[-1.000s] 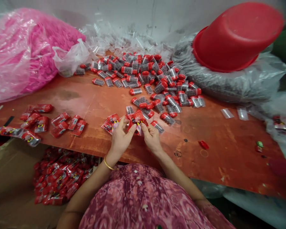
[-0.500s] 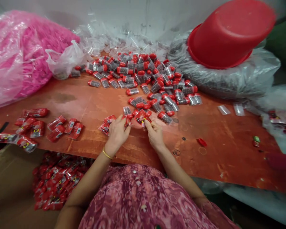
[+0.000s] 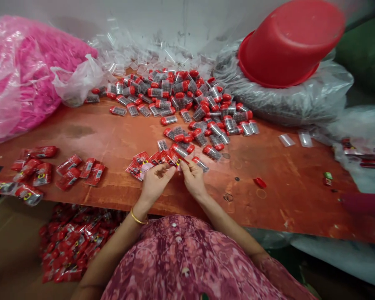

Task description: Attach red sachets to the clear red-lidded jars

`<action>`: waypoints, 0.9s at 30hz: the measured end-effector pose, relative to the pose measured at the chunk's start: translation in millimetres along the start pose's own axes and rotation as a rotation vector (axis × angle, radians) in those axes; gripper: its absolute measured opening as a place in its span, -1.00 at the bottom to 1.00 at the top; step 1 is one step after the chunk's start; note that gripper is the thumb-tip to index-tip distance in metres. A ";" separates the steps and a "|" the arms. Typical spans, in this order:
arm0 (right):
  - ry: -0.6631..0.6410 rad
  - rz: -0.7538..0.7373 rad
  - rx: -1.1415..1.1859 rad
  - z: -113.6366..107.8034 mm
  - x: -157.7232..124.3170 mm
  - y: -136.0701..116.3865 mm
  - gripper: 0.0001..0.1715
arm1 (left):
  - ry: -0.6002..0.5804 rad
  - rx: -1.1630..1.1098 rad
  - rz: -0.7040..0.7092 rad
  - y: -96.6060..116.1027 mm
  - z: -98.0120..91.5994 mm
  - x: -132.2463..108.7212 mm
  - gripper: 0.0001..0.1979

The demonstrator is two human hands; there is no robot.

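Between my hands, just above the table's near part, is a small red printed packet (image 3: 175, 158) with a yellow and black mark. My right hand (image 3: 193, 178) pinches its right edge between thumb and finger. The curled fingers of my left hand (image 3: 155, 181) are closed at its lower left edge; the fingertips are partly hidden. More flat red printed packets (image 3: 140, 158) lie on the table beyond my left hand. Small clear tubes with red caps and dark contents (image 3: 211, 153) lie close beyond my right hand, at the near end of a large heap.
Filled red packets (image 3: 70, 171) lie at the left; many more fill a cardboard box (image 3: 9, 233) below the table edge. Clear empty tubes (image 3: 121, 54) are piled at the back. A pink-filled bag (image 3: 34, 75) stands left; a red tub (image 3: 293, 46) sits upside down on a bag (image 3: 278, 104).
My hands have come closer together, and the red packet in my right hand has turned and moved left to my left fingertips. The whole view has shifted slightly.
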State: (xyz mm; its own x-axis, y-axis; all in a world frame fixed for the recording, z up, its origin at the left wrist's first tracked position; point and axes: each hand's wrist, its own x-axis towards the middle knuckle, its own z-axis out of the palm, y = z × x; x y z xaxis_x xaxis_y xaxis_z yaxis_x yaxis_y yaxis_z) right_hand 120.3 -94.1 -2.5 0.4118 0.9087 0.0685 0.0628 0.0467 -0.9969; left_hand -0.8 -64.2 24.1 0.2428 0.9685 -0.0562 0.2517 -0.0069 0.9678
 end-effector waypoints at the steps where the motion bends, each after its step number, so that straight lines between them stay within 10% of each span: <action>1: -0.021 -0.010 -0.001 3.5 -2.7 0.7 -0.65 | 0.015 -0.132 -0.062 -1.5 5.4 -1.2 -0.68; 6: -0.083 -0.123 -0.184 -5.7 -11.2 5.2 -0.57 | 0.129 -0.473 -0.287 -6.1 16.6 1.4 -0.67; 14: -0.070 -0.356 -1.129 -94.2 -3.8 24.7 -0.50 | 0.151 -0.556 -0.507 2.5 3.8 9.8 -0.57; 27: -0.171 -0.023 -0.192 -75.0 -31.2 -28.5 -0.78 | -0.013 -0.607 -0.571 14.1 7.2 3.4 -0.56</action>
State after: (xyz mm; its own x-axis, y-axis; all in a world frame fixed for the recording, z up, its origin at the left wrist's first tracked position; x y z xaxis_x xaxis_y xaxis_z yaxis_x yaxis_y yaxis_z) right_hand 173.9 -155.0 26.6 0.2493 0.9661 0.0673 0.2482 0.0035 -0.9687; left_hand 10.3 -62.8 35.9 0.2427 0.7794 -0.5776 -0.2087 0.6235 0.7535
